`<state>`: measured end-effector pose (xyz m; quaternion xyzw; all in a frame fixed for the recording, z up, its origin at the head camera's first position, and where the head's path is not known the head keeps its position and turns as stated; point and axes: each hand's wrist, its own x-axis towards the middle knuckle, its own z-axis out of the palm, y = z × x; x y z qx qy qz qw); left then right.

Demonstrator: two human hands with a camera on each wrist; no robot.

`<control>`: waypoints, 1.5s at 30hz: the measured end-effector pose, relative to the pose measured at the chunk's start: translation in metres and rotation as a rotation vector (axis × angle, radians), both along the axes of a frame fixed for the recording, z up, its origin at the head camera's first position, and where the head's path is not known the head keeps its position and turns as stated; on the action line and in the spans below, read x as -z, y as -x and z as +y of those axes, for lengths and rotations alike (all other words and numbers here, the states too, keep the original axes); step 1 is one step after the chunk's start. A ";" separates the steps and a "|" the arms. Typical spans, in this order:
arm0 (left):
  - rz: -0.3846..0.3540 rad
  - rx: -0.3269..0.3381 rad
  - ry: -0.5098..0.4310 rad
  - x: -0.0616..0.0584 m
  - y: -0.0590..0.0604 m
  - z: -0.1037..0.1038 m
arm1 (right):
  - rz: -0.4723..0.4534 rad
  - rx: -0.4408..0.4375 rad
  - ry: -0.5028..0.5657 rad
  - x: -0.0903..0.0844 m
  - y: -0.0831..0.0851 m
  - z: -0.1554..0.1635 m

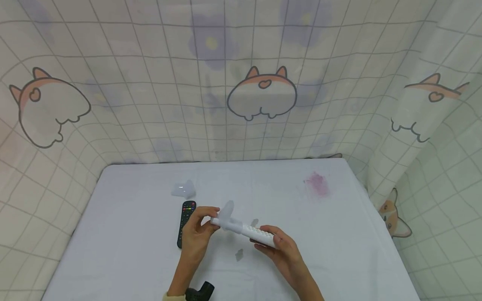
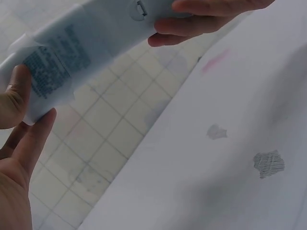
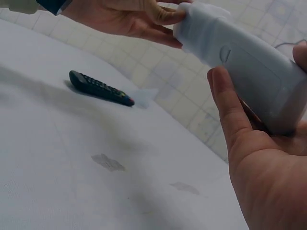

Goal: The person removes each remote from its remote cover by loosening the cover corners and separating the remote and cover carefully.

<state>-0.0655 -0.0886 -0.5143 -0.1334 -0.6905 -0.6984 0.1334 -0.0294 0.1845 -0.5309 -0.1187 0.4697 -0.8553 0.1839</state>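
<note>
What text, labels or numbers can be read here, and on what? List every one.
No text can be read as words.
White remote, held by the left hand and right hand: a printed label on its back, too blurred to read.
Its key side in the head view: buttons too small to read.
Black remote on the table: coloured buttons, markings too small to read.
Curtain: drawings only, no words.

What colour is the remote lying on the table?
Black, with small coloured buttons at one end: the slim black remote control shows best in the head view, lying on the white table.
</note>
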 end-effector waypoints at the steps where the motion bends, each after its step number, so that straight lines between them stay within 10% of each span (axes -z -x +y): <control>1: 0.011 0.000 0.002 0.000 0.000 0.000 | -0.004 -0.014 -0.003 0.000 0.000 0.001; 11: 0.080 0.030 0.023 -0.001 0.004 -0.006 | -0.087 -0.184 -0.041 -0.002 0.001 0.008; 28: 0.137 -0.009 0.047 0.009 -0.001 0.007 | -0.186 -0.081 -0.292 0.007 0.001 0.005; 45: 0.112 -0.264 0.302 0.002 -0.013 0.025 | -0.126 0.099 -0.608 0.000 -0.001 -0.009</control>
